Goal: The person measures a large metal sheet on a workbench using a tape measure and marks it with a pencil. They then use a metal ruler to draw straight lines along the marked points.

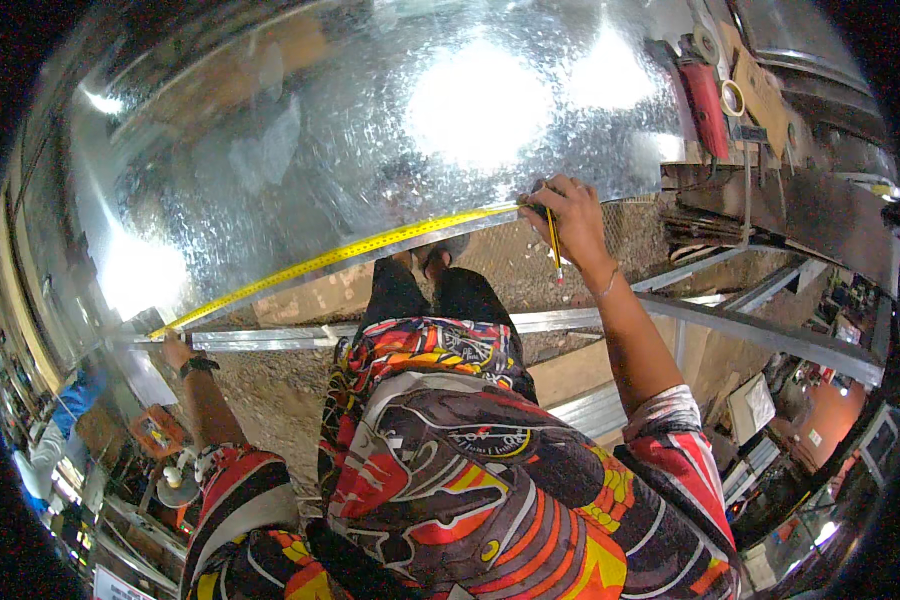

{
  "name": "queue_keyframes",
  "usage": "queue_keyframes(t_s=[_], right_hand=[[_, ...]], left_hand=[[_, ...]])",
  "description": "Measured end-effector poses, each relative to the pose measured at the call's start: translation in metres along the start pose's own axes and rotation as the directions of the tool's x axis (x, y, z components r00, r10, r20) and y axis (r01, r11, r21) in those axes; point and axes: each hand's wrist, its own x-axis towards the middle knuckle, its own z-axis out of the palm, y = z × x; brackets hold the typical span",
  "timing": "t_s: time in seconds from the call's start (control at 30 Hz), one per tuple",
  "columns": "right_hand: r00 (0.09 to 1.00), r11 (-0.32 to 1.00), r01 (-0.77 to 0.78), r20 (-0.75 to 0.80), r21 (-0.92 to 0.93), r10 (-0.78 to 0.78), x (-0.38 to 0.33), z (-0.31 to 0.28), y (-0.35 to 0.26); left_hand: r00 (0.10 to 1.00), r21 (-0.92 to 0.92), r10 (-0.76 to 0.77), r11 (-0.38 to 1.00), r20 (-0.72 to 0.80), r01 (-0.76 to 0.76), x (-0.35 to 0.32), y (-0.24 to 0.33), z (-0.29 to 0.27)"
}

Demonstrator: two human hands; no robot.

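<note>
A yellow tape measure (355,247) stretches along the near edge of a shiny metal sheet (320,190). Its left end lies by the sheet's near left corner, where my left hand (177,350) pinches it, fingers partly hidden. At the tape's other end, my right hand (573,215) is closed at the sheet's edge, gripping the tape there. A yellow and black pencil (553,243) hangs from the same hand, its eraser end pointing down. The tape's case cannot be made out under my fingers.
Metal rails (270,338) run below the sheet's near edge, with a frame bar (760,335) at right. A red angle grinder (705,105) and a tape roll (732,98) lie at the far right. An orange box (158,432) sits at lower left.
</note>
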Motion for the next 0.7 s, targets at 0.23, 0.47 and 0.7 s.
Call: queue_keyframes(t_s=[0.23,0.47,0.7], right_hand=[[0.999,0.999,-0.025,-0.023,0.020,0.026,-0.001,-0.001,-0.006],[0.998,0.999,0.003,-0.055,-0.042,-0.005,-0.009,0.026,0.012],[0.998,0.998,-0.059,0.029,-0.021,0.060,-0.004,0.022,0.005]], left_hand=[[0.999,-0.033,0.038,0.999,-0.034,-0.039,-0.017,0.000,0.008],[1.000,-0.151,-0.019,0.988,-0.002,0.018,-0.007,-0.005,0.005],[0.987,0.498,0.091,0.855,0.129,-0.144,0.031,-0.014,-0.003]])
